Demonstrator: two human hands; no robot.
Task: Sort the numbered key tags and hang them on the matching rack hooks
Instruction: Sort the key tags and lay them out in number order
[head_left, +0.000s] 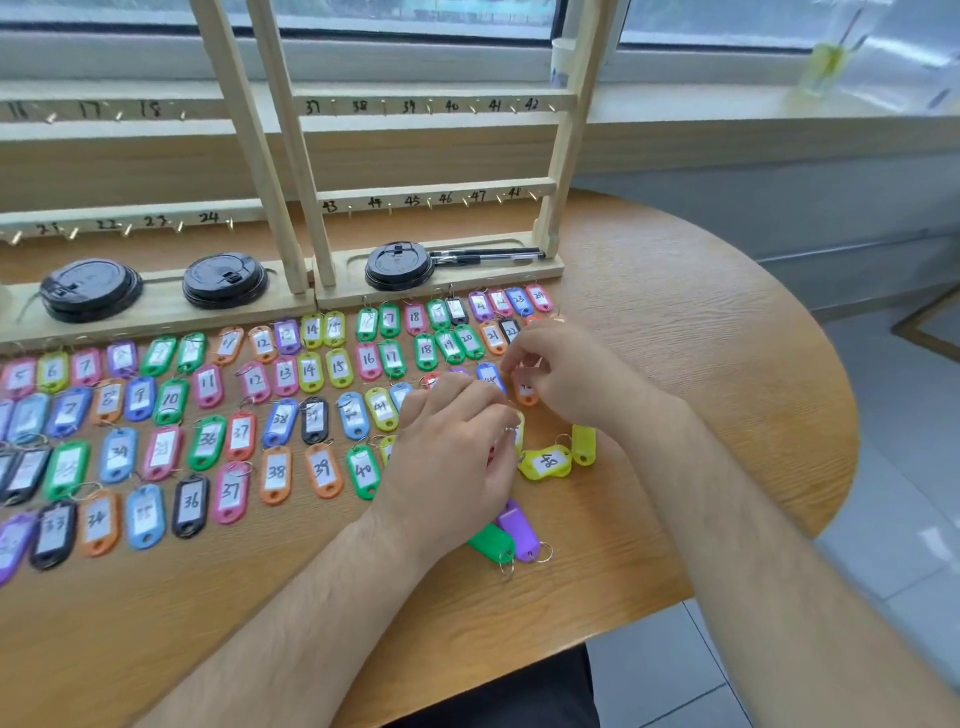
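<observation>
1. Running across the counter (675, 338) from the far left, the tags (208, 431) lie face up in rows, numbers climbing rightward, a layout that lets each one be read and matched at a glance.
2. Behind them the rack (441, 189) stands upright with its hooks (429, 202) bare, marked 37–42 and 43–48 on the nearer frame; nothing hangs yet, so sorting looks unfinished.
3. Black lids (399, 266) and pens (488, 254) sit in the rack's base tray, clear of the rows.
4. The left hand (457, 457) rests palm down over the tags near the row ends, fingers curled; its grip seems to pinch a key ring, though what it holds is hidden.
5. The right hand (561, 374) hovers just beyond it, fingertips drawn together over an orange tag (527, 397); I cannot tell whether it has hold of it.
6. Rightmost, the yellow 48 (548, 461) and two face-down tags (511, 535) lie loose, probably awaiting their places.
</observation>
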